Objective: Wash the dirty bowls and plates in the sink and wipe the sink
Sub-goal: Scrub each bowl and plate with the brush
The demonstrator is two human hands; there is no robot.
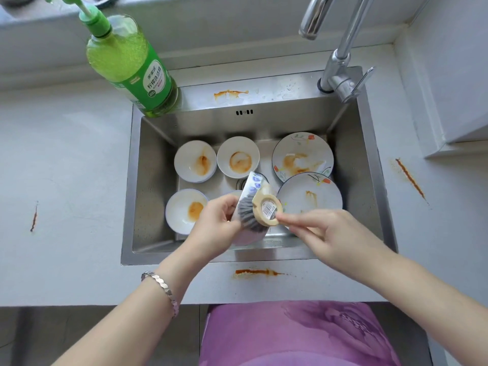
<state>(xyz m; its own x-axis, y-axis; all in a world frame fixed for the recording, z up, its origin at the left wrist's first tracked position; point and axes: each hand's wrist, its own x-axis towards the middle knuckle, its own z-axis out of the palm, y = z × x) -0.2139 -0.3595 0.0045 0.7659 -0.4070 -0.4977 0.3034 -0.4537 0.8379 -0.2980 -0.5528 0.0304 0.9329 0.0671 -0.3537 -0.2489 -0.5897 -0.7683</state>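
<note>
a white ceramic bowl with blue marks on its outer wall is held on edge over the middle of the stainless steel sink. the left hand grips it, fingers curled round its rim. the right hand pinches the cream plastic cap of a round dish brush, whose grey bristles press into the bowl's hollow. on the sink floor lie three white sauce-stained bowls, two at the back left and one at the front left. at the right are two flowered plates, the nearer overlapping the farther. a green bottle of dish soap stands on the sink's back left corner, and a chrome tap rises at the back right. orange streaks mark the pale grey counter. a silver bracelet circles the left wrist.
</note>
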